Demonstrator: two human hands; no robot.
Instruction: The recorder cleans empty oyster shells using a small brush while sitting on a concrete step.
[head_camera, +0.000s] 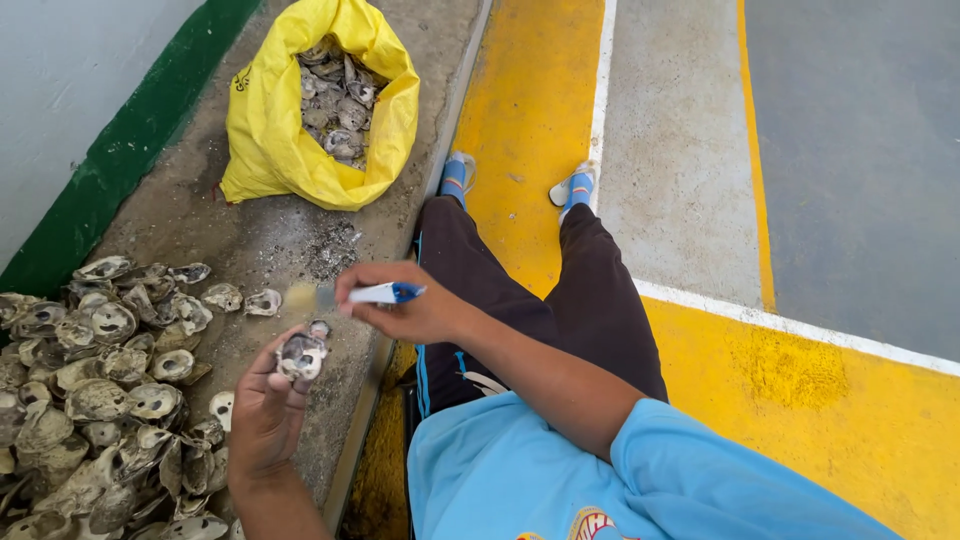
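Observation:
My left hand (262, 412) holds an oyster shell (301, 354) up by its fingertips, inner side facing me. My right hand (405, 310) grips a small brush (350, 295) with a white and blue handle; its bristle end is blurred and sits just above the shell. Both hands hover over the edge of a concrete ledge (250, 240).
A heap of several oyster shells (100, 390) covers the ledge at left. An open yellow sack (270, 120) holding more shells lies at the ledge's far end. My legs in dark trousers (540, 300) stretch over yellow-painted floor (530, 110) with white lines.

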